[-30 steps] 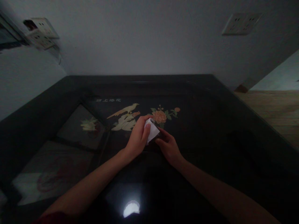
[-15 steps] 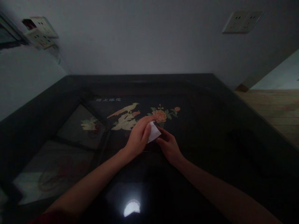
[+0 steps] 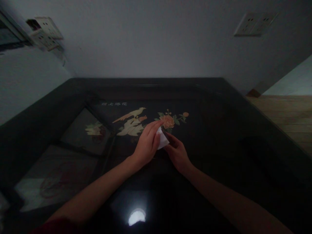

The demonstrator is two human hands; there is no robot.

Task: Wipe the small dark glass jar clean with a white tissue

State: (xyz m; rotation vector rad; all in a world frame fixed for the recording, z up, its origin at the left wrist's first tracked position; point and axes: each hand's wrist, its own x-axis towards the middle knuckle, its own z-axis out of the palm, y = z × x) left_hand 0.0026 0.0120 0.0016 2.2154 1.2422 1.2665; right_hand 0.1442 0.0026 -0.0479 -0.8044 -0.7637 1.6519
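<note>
Over the middle of a glossy black table, my two hands almost meet. My left hand is closed on a small white tissue, its fingers bent over the top and the thumb pressed along the side. To the right of it, my right hand is curled with thumb and fingers drawn together around a dark flat object. That object barely stands out from the black tabletop, so its kind is unclear. The tissue lies between both hands, against the dark object.
Inlaid in the tabletop are a bird on a rock and a pink flower. White sockets sit on the grey wall behind, with more sockets at left. A lamp reflection shines near the front.
My left hand has shifted very slightly to the right with the tissue. The right hand keeps nearly the same place, and the whole view has moved a little.
</note>
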